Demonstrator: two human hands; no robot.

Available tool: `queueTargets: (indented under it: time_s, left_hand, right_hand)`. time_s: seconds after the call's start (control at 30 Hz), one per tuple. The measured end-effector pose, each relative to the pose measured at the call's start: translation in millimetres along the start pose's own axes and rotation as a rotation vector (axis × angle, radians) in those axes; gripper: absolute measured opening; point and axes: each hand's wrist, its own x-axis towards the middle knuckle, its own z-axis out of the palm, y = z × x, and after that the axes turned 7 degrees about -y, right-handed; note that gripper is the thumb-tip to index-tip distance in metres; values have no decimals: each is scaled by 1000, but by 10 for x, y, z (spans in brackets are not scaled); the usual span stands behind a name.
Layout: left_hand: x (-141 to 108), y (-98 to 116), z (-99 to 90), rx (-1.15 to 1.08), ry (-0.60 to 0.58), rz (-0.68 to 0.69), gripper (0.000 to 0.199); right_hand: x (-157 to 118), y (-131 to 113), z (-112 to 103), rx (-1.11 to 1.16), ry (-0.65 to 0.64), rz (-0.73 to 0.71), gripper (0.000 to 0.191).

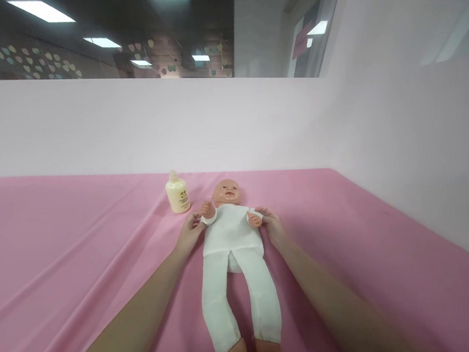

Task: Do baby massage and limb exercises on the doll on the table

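A baby doll [231, 229] with a white cloth body lies on its back, its head toward the wall and its legs toward me. Its bare feet run out of view at the bottom edge. At the doll's arm on the left side, my left hand [190, 231] pinches the white sleeve just below the doll's fist. My right hand [273, 223] holds the other sleeve, with the thumb and fingers around its outer edge. Both doll fists rest over the chest sides. My fingertips are partly hidden behind the sleeves.
A pale yellow pump bottle [178, 195] stands upright left of the doll's head. Pink cloth [99, 239] with folds covers the surface. A white wall [130, 125] rises behind, with a window [188, 42] above it, and another wall [414, 142] borders the right side.
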Motion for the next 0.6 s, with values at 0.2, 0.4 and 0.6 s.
queueTargets:
  time_s: [0.2,0.4,0.6]
  left_hand:
    - [-7,-29,7,-107,47,7,31]
    - [-47,45,-1,-83,21,21,28]
    - [-32,13,-3,-49,50,14,28]
  right_hand:
    - [-10,-10,26,26,3,-14,40]
    - [-50,-58,63,-32,54,-32,38]
    - [-64,-60,90,-133,94,-56,36]
